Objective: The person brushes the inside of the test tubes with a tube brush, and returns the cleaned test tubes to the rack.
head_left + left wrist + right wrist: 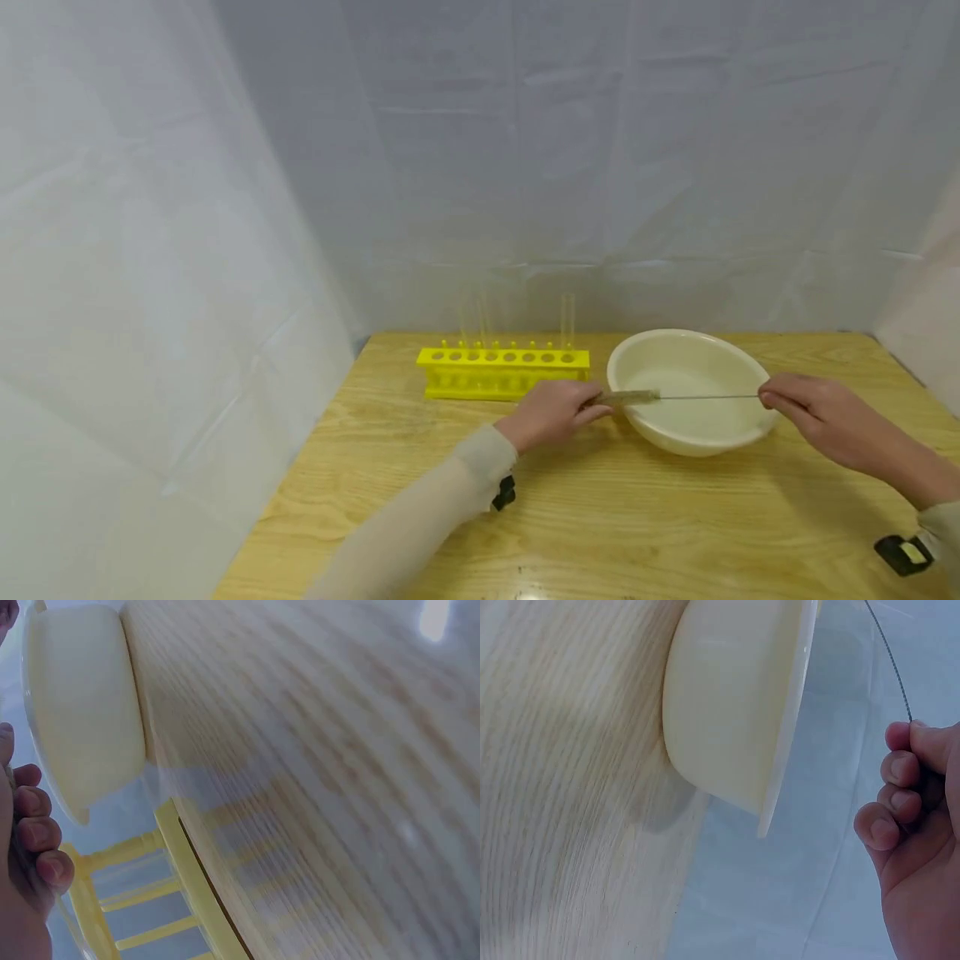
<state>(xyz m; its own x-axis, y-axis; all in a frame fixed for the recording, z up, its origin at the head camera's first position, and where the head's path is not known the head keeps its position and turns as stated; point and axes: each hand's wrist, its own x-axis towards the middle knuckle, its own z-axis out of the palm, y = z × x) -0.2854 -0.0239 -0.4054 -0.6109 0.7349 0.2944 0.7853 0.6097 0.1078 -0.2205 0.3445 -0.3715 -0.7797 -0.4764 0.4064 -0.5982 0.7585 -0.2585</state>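
Over the near side of a cream basin (pixel 693 446), my left hand (pixel 555 412) grips a clear glass test tube (pixel 73 928). The tube lies roughly level, and its closed end sticks out below the curled fingers in the left wrist view. Pale bristles of a test tube brush (pixel 637 397) show at the tube's right end. The brush's thin twisted wire (pixel 894 666) runs across the basin to my right hand (pixel 828 417). That hand pinches the wire's end between thumb and forefinger, the other fingers curled in. The palm hides part of the tube.
Left of the basin stands a yellow test tube rack (pixel 502 358) with several holes and pegs. Clear test tubes (pixel 567 321) rise from its back. Everything is on a wooden table (pixel 585 517), with white sheeting (pixel 480 167) behind and at the sides.
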